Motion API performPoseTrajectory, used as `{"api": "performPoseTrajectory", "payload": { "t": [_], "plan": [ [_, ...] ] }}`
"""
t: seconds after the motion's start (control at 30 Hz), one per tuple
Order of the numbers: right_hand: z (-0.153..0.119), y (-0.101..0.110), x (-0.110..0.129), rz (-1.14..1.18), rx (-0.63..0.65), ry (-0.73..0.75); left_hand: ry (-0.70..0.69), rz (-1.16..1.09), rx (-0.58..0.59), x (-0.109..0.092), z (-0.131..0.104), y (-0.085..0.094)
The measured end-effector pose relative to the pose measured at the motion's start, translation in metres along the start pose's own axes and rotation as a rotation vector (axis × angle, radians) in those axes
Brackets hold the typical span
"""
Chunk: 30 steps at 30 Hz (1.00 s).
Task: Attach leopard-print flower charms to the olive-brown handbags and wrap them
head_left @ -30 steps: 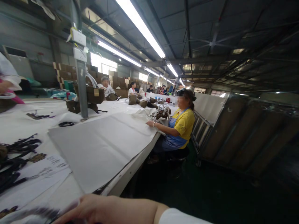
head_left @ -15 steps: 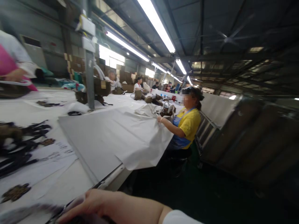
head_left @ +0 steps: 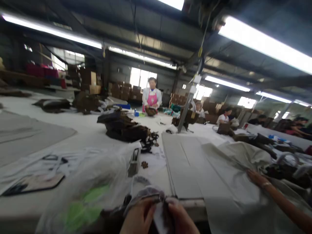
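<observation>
At the bottom middle, my left hand [head_left: 138, 216] and my right hand [head_left: 181, 217] are close together at the table's front edge. Both have their fingers closed on a dark brown item with a curved, plastic-wrapped strap [head_left: 147, 192], which looks like a bag. Blur and my hands hide most of it. Left of my left hand lies a clear plastic bag [head_left: 107, 169] with bright green pieces [head_left: 83, 208] in it. A dark buckle-like piece [head_left: 133, 162] and a small brown piece [head_left: 144, 164] are on the table beyond my hands.
A pile of dark brown pieces [head_left: 124, 126] lies mid-table, and a phone [head_left: 34, 183] at left. White sheets [head_left: 185, 162] cover the right side, where a co-worker's hand [head_left: 258, 178] reaches in. A post [head_left: 186, 112] rises from the table. Someone in a pink apron [head_left: 152, 99] stands opposite.
The view has swung left from the aisle to the table. Just one of my arms showed at the bottom before; now both hands are together on the dark brown item.
</observation>
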State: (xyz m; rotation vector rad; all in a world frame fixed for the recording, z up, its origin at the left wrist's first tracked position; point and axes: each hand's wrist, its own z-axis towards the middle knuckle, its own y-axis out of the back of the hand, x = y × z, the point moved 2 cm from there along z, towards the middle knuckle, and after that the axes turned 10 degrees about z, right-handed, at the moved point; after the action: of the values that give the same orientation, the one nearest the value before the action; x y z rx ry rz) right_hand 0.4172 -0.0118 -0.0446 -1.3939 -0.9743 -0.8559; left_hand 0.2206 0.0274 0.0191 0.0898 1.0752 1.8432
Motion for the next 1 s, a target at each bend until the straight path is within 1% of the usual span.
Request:
{"api": "performPoseTrajectory", "payload": {
  "t": [0.03,0.07,0.1,0.13,0.17,0.2,0.23,0.3,0.37,0.43,0.47,0.5,0.57,0.6,0.63,0.67,0.7,0.77,0.8,0.87,0.93,1.0],
  "plan": [
    [-0.013,0.003,0.004,0.017,0.106,-0.006,0.086,0.038,-0.012,0.001,-0.013,0.007],
    [-0.026,0.007,0.007,-0.009,0.250,-0.066,0.133,0.094,-0.046,0.001,-0.028,0.016],
    [-0.036,0.014,0.007,0.005,0.309,-0.153,0.136,0.124,-0.056,0.001,-0.043,0.024],
    [-0.045,0.023,0.005,0.030,0.330,-0.237,0.077,0.114,-0.017,-0.002,-0.058,0.031],
    [-0.053,0.032,0.003,0.055,0.342,-0.309,0.001,0.080,0.066,-0.006,-0.072,0.036],
    [-0.060,0.040,-0.001,0.057,0.391,-0.374,-0.076,0.036,0.143,-0.012,-0.084,0.040],
    [-0.069,0.046,-0.005,0.026,0.488,-0.411,-0.171,-0.018,0.220,-0.019,-0.095,0.044],
    [-0.086,0.055,-0.010,-0.017,0.640,-0.442,-0.330,-0.111,0.353,-0.038,-0.111,0.049],
    [-0.103,0.062,-0.011,-0.046,0.718,-0.437,-0.419,-0.159,0.453,-0.054,-0.121,0.051],
    [-0.116,0.068,-0.010,-0.067,0.747,-0.431,-0.442,-0.157,0.511,-0.064,-0.127,0.052],
    [-0.121,0.071,-0.009,-0.078,0.756,-0.435,-0.451,-0.140,0.501,-0.066,-0.129,0.053],
    [-0.125,0.073,-0.009,-0.089,0.758,-0.446,-0.464,-0.114,0.457,-0.066,-0.131,0.055],
    [-0.132,0.077,-0.008,-0.110,0.727,-0.489,-0.482,-0.020,0.274,-0.063,-0.131,0.062],
    [-0.134,0.079,-0.007,-0.104,0.676,-0.525,-0.462,0.048,0.166,-0.060,-0.129,0.065],
    [-0.135,0.079,-0.007,-0.082,0.598,-0.561,-0.417,0.118,0.088,-0.054,-0.124,0.067],
    [-0.135,0.080,-0.007,-0.046,0.505,-0.587,-0.352,0.182,0.060,-0.047,-0.117,0.067],
    [-0.133,0.080,-0.007,-0.004,0.400,-0.594,-0.281,0.229,0.091,-0.038,-0.108,0.064],
    [-0.127,0.082,-0.005,0.078,0.191,-0.554,-0.150,0.269,0.272,-0.017,-0.086,0.050],
    [-0.121,0.083,-0.004,0.110,0.101,-0.519,-0.106,0.279,0.366,-0.007,-0.074,0.041],
    [-0.106,0.088,0.002,0.170,-0.051,-0.469,0.008,0.327,0.515,0.010,-0.052,0.024],
    [-0.089,0.093,0.011,0.246,-0.177,-0.445,0.077,0.362,0.634,0.020,-0.036,0.012],
    [-0.073,0.090,0.025,0.318,-0.259,-0.420,0.096,0.373,0.707,0.022,-0.028,0.008]
  ]
}}
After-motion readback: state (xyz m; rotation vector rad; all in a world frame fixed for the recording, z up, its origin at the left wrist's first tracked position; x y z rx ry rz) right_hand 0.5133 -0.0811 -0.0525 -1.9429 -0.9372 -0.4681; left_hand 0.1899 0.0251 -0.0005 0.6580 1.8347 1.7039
